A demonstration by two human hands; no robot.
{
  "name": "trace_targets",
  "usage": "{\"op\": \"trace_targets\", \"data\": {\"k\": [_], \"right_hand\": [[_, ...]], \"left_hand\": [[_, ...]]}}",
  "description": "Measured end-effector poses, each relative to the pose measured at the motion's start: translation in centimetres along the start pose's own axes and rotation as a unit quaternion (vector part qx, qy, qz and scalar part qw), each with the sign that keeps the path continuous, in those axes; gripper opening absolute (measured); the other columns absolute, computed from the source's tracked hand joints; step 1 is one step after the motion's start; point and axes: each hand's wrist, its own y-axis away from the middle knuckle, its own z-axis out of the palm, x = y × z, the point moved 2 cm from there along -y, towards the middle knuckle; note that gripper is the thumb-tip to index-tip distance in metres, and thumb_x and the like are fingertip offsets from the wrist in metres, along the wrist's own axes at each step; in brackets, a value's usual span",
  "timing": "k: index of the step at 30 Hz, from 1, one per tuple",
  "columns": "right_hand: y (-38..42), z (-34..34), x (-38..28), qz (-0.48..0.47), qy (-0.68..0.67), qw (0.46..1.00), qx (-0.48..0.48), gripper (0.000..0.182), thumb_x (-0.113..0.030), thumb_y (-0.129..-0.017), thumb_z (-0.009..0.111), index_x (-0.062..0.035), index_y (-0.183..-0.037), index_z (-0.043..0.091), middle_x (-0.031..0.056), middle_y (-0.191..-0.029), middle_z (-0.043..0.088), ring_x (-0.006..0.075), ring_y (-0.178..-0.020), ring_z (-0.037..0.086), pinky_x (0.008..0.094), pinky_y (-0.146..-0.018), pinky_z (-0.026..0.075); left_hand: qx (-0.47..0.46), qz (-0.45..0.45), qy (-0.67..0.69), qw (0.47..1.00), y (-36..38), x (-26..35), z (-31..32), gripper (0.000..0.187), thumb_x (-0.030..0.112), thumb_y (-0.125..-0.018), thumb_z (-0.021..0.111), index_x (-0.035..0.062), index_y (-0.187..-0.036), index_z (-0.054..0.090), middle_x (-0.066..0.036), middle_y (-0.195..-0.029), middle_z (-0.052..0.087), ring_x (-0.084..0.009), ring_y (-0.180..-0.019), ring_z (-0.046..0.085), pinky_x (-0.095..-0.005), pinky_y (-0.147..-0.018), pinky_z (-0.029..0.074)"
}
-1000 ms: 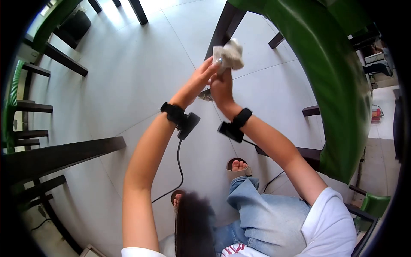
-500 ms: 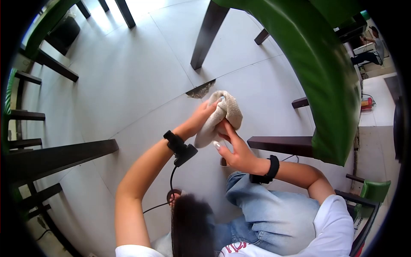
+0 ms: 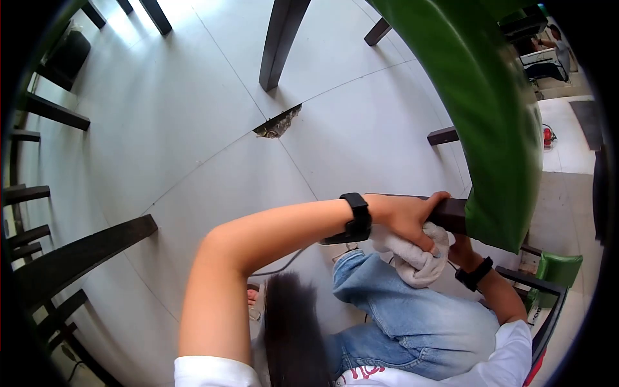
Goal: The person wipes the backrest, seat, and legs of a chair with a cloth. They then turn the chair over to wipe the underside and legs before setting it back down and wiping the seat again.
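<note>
A crumpled beige cloth (image 3: 419,261) hangs in folds just under the dark wooden leg (image 3: 450,215) of the green-covered chair. With its fingers bent, my left hand (image 3: 407,218) reaches across to the right and grips the cloth; one fingertip lies over the chair leg. On the far side of the cloth, beneath the leg, my right hand (image 3: 463,250) is close against the cloth's right edge. The cloth and the leg hide most of its fingers. Both wrists wear black straps.
The green chair cushion (image 3: 480,122) curves along the right side. More dark chair legs stand on the left, including a long one (image 3: 84,248). Across the pale tiled floor (image 3: 187,122) lies a broken tile corner (image 3: 280,122). A person (image 3: 558,51) is in the far right background.
Both hands and the cloth have moved right and down, from above the open floor to the chair leg. My left arm now crosses in front of me. The view has shifted slightly.
</note>
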Motion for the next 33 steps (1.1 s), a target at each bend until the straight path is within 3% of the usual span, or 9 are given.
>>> {"op": "trace_targets", "data": {"k": [2, 5, 7, 14, 20, 22, 27, 30, 33], "right_hand": [[0.2, -0.7, 2.8, 0.025, -0.115, 0.993, 0.000, 0.064, -0.028, -0.068, 0.079, -0.0056, -0.120, 0.050, 0.0126, -0.114, 0.056, 0.0254, -0.102, 0.055, 0.0363, -0.085, 0.046], [0.3, -1.4, 4.5, -0.072, 0.212, 0.972, 0.069, 0.059, -0.029, -0.070, 0.078, -0.0048, -0.117, 0.052, 0.0133, -0.109, 0.058, 0.0272, -0.096, 0.058, 0.0369, -0.081, 0.048], [-0.5, -0.8, 4.7, -0.059, 0.239, 0.965, 0.089, 0.056, -0.027, -0.072, 0.075, -0.0042, -0.117, 0.052, 0.0130, -0.110, 0.058, 0.0265, -0.097, 0.058, 0.0365, -0.082, 0.048], [-6.1, 7.5, 1.0, 0.131, -0.166, 0.977, 0.021, 0.045, -0.018, -0.079, 0.067, -0.0020, -0.118, 0.051, 0.0117, -0.112, 0.057, 0.0240, -0.099, 0.057, 0.0348, -0.084, 0.047], [-17.7, 6.9, -14.9, -0.187, -0.266, 0.946, -0.013, 0.036, -0.010, -0.085, 0.060, -0.0001, -0.119, 0.050, 0.0106, -0.114, 0.057, 0.0219, -0.102, 0.056, 0.0335, -0.086, 0.046], [-20.8, 5.4, -20.6, -0.264, -0.293, 0.917, -0.062, 0.030, -0.012, -0.085, 0.060, -0.0008, -0.112, 0.054, 0.0106, -0.105, 0.059, 0.0200, -0.091, 0.059, 0.0302, -0.074, 0.049], [-20.7, 8.7, -21.0, -0.219, -0.330, 0.899, -0.189, 0.046, -0.020, -0.086, 0.058, -0.0052, -0.128, 0.043, 0.0120, -0.116, 0.054, 0.0188, -0.092, 0.056, 0.0306, -0.080, 0.045], [-17.6, 9.9, -15.4, -0.146, -0.306, 0.885, -0.319, 0.034, -0.022, -0.090, 0.053, -0.0064, -0.120, 0.053, 0.0115, -0.107, 0.060, 0.0210, -0.094, 0.058, 0.0309, -0.078, 0.047], [-12.9, 10.6, -5.4, -0.050, -0.174, 0.909, -0.375, 0.034, -0.029, -0.090, 0.051, -0.0047, -0.114, 0.057, 0.0138, -0.106, 0.060, 0.0214, -0.094, 0.058, 0.0310, -0.083, 0.045]], "left_hand": [[0.014, 0.002, -0.001, 1.000, -0.1, -0.7, 0.0, 0.090, 0.034, -0.070, 0.070, -0.0028, -0.135, 0.019, -0.023, -0.099, 0.061, -0.0339, -0.094, 0.058, -0.0345, -0.084, 0.044], [0.013, -0.036, -0.019, 0.999, 0.8, 0.6, -0.8, 0.090, 0.036, -0.070, 0.070, -0.0031, -0.134, 0.021, -0.024, -0.096, 0.061, -0.0345, -0.092, 0.058, -0.0353, -0.081, 0.045], [0.013, -0.030, -0.041, 0.999, 1.3, 0.7, -1.2, 0.088, 0.036, -0.070, 0.070, -0.0032, -0.133, 0.022, -0.025, -0.096, 0.060, -0.0347, -0.091, 0.058, -0.0358, -0.080, 0.045], [-0.017, -0.059, -0.075, 0.995, 6.8, 2.7, -4.6, 0.082, 0.033, -0.072, 0.070, 0.0009, -0.134, 0.026, -0.021, -0.095, 0.062, -0.0301, -0.088, 0.061, -0.0345, -0.075, 0.047], [0.024, -0.157, -0.073, 0.985, 16.6, 6.2, -10.1, 0.073, 0.029, -0.072, 0.073, 0.0075, -0.131, 0.037, -0.016, -0.108, 0.059, -0.0205, -0.095, 0.058, -0.0302, -0.079, 0.048], [0.077, -0.219, -0.066, 0.970, 20.7, 7.3, -12.3, 0.067, 0.025, -0.071, 0.074, 0.0069, -0.127, 0.043, -0.014, -0.111, 0.058, -0.0178, -0.097, 0.057, -0.0288, -0.079, 0.048], [0.139, -0.497, -0.344, 0.784, 28.7, 13.0, -18.2, 0.055, 0.025, -0.066, 0.077, 0.0014, -0.112, 0.057, -0.010, -0.100, 0.062, -0.0168, -0.085, 0.059, -0.0256, -0.074, 0.050], [0.327, -0.386, -0.208, 0.837, 35.4, 11.5, -18.6, 0.059, 0.018, -0.067, 0.076, -0.0001, -0.118, 0.053, -0.010, -0.105, 0.061, -0.0157, -0.090, 0.058, -0.0271, -0.079, 0.049], [0.596, -0.218, -0.213, 0.743, 38.3, 7.3, -13.8, 0.068, 0.017, -0.073, 0.071, 0.0022, -0.132, 0.039, -0.010, -0.117, 0.055, -0.0154, -0.101, 0.054, -0.0285, -0.088, 0.045]]}}
